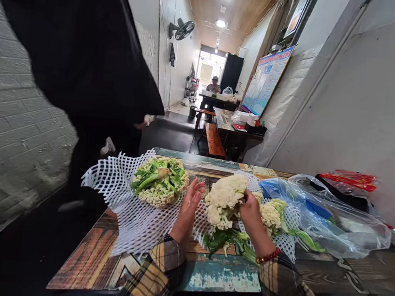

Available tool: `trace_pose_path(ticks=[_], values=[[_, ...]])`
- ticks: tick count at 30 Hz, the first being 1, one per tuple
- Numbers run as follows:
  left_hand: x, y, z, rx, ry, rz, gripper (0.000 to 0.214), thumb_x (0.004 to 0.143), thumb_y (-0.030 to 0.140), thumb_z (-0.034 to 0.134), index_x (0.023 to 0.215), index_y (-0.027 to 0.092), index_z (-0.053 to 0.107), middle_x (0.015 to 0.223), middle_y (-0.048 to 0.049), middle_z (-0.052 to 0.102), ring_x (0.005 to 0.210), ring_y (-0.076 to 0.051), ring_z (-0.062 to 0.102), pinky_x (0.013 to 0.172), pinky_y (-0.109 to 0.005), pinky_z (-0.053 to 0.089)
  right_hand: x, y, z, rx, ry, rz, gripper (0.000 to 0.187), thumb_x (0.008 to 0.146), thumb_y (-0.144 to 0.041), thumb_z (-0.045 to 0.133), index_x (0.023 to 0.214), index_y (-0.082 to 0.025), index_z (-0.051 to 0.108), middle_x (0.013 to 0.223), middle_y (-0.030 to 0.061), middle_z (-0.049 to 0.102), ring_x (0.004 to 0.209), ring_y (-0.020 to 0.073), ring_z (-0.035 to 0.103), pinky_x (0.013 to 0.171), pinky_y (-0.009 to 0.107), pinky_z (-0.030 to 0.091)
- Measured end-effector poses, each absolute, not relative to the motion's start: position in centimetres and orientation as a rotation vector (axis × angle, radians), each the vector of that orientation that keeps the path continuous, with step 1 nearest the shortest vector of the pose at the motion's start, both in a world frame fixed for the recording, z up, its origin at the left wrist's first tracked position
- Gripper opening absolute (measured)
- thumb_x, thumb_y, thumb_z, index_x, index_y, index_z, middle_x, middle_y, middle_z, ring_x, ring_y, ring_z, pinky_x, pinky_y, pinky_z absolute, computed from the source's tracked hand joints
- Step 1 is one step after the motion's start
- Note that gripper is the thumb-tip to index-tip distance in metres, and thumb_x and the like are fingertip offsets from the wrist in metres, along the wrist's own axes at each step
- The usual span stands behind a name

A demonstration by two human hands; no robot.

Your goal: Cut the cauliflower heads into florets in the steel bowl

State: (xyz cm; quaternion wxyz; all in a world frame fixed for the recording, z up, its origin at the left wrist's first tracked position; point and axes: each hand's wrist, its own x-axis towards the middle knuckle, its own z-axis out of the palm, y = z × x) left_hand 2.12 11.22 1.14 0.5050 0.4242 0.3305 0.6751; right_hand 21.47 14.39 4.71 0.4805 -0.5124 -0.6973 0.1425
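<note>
The left hand (187, 208) stands upright in the lower middle of the frame, palm turned to the right, fingers stretched and slightly spread, holding nothing. Its fingertips are just beside the left flank of the cauliflower head (225, 199), with a thin gap showing. The right hand (251, 212) comes up from the lower right, a red bead bracelet (268, 256) on its wrist, and its fingers are closed on the right side of the cauliflower head. That head sits at the centre of the frame on white foam netting (131, 226), with green leaves (224, 240) below it. To the left on the same netting a second cauliflower (160, 180) lies stem up, apart from the left hand. Just right of the right hand lies a smaller cauliflower piece (271, 215), and beyond it a clear plastic bag (332, 220) fills the right of the table (219, 274). The near table edge runs under the forearms; a person in black (80, 49) crowds the upper left.
</note>
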Motion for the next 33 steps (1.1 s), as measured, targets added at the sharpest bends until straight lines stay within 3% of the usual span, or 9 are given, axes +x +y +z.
trace_pose_path(ticks=[4, 9, 13, 20, 24, 30, 33], values=[[2.2, 11.0, 1.1, 1.34, 0.791, 1.584, 0.079, 0.081, 0.063, 0.053, 0.145, 0.025, 0.028, 0.15, -0.0121, 0.036, 0.135, -0.03, 0.038, 0.111, -0.046, 0.03, 20.1, 13.0, 3.9, -1.241, -1.916, 0.213, 0.017, 0.084, -0.024, 0.048, 0.096, -0.019, 0.059, 0.098, 0.0089, 0.063, 0.094, 0.0239, 0.058, 0.084, 0.037, 0.048], [2.8, 10.8, 1.6, 1.671, 0.947, 1.521, 0.101, 0.064, 0.061, 0.072, 0.146, 0.02, 0.028, 0.152, -0.0143, 0.031, 0.14, -0.034, 0.028, 0.117, -0.05, 0.019, 19.3, 12.7, 4.3, -1.239, -2.099, 0.025, 0.036, 0.074, -0.01, 0.048, 0.109, -0.018, 0.052, 0.108, 0.0108, 0.058, 0.105, 0.0259, 0.054, 0.093, 0.042, 0.046], [3.3, 10.6, 1.8, 1.85, 1.015, 1.43, 0.095, 0.067, 0.046, 0.075, 0.145, 0.021, 0.028, 0.148, -0.0144, 0.035, 0.138, -0.033, 0.032, 0.116, -0.052, 0.023, 19.6, 12.7, 4.4, -1.377, -2.084, -0.065, 0.046, 0.065, -0.003, 0.047, 0.108, -0.019, 0.051, 0.102, 0.0096, 0.056, 0.098, 0.0254, 0.054, 0.087, 0.041, 0.048], [3.9, 10.5, 1.0, 2.026, 1.061, 1.52, 0.082, 0.07, 0.018, 0.06, 0.145, 0.021, 0.025, 0.149, -0.0138, 0.033, 0.14, -0.031, 0.029, 0.116, -0.053, 0.024, 18.3, 12.1, 3.6, -1.275, -1.894, 0.012, 0.036, 0.074, -0.008, 0.048, 0.108, -0.02, 0.048, 0.104, 0.0092, 0.054, 0.099, 0.0246, 0.054, 0.087, 0.04, 0.049], [4.1, 10.1, 1.1, 2.155, 1.057, 1.504, 0.085, 0.069, 0.019, 0.063, 0.145, 0.02, 0.024, 0.15, -0.0155, 0.029, 0.141, -0.032, 0.026, 0.116, -0.053, 0.024, 18.2, 12.0, 3.6, -1.266, -1.848, 0.048, 0.035, 0.079, -0.011, 0.047, 0.112, -0.02, 0.047, 0.107, 0.01, 0.055, 0.103, 0.0252, 0.054, 0.089, 0.043, 0.049], [4.2, 9.8, 1.0, 2.197, 1.117, 1.493, 0.095, 0.068, 0.04, 0.074, 0.144, 0.018, 0.022, 0.149, -0.0206, 0.029, 0.139, -0.036, 0.028, 0.112, -0.058, 0.028, 18.3, 12.2, 3.8, -1.177, -1.859, 0.119, 0.053, 0.083, -0.011, 0.042, 0.135, -0.022, 0.035, 0.127, 0.012, 0.053, 0.116, 0.0233, 0.053, 0.098, 0.044, 0.046], [4.3, 9.9, 1.0, 2.173, 1.124, 1.519, 0.085, 0.069, 0.029, 0.071, 0.142, 0.019, 0.027, 0.147, -0.0185, 0.033, 0.138, -0.033, 0.031, 0.112, -0.056, 0.029, 18.3, 12.0, 3.3, -1.138, -1.8, 0.164, 0.053, 0.082, -0.015, 0.049, 0.134, -0.022, 0.037, 0.128, 0.0121, 0.053, 0.12, 0.024, 0.051, 0.101, 0.045, 0.044]])
